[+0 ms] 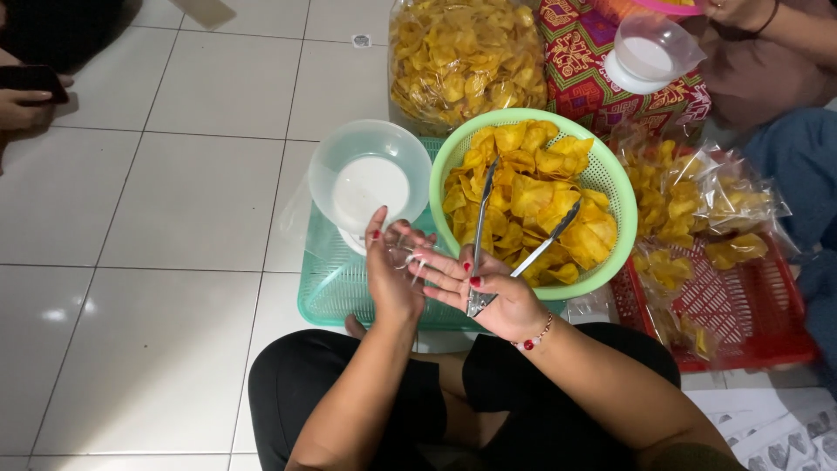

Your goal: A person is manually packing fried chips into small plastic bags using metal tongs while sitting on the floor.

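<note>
My left hand (392,272) stands on edge, palm facing right, fingers up. My right hand (490,292) lies palm up, with its fingertips against the left palm. A thin clear plastic bag (406,251) is pinched between the two hands. Metal tongs (482,209) lie in a green basket (445,157) full of yellow chips (532,196), and their hinge end rests at my right thumb. A clear round container (370,179) with a white bottom sits just beyond my left hand on a teal tray (327,292).
A big clear sack of chips (462,57) stands behind the basket. A red tray (750,323) on the right holds several small filled bags (689,196). Another person at top right holds a clear container (649,52). A hand with a phone (22,96) is at far left.
</note>
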